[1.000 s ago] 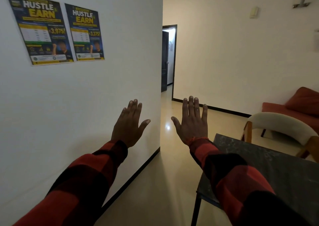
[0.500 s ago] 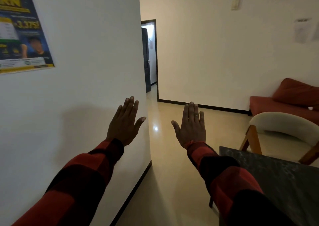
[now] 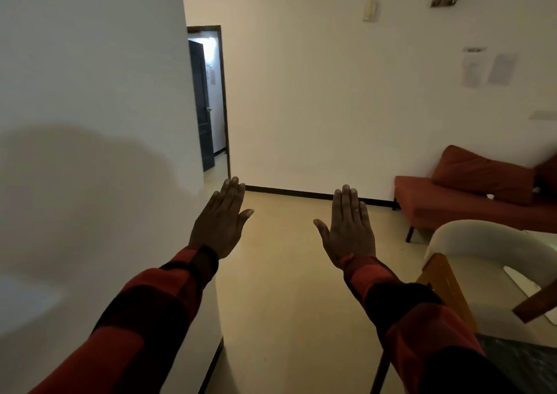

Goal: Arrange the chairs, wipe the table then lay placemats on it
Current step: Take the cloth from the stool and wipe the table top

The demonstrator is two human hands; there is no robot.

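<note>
Both arms in red and black sleeves stretch out in front of me. My left hand [image 3: 221,220] is held flat in the air, fingers straight and together, holding nothing. My right hand [image 3: 349,228] is the same, palm down, empty. A cream chair with wooden legs [image 3: 488,243] stands at the right, beyond the corner of the dark marbled table [image 3: 524,360] at the lower right. My right forearm covers part of that table corner. No cloth or placemat is in view.
A white wall [image 3: 90,122] runs close along my left, ending at a corner. Beyond it a doorway with a dark door [image 3: 202,104] opens at the back. A red sofa [image 3: 470,191] stands against the far wall at right. Pale floor lies ahead.
The view has swung right: the posters on the left wall have left the frame, and the sofa and chair show more. Both hands stay flat and empty, now spread wider apart.
</note>
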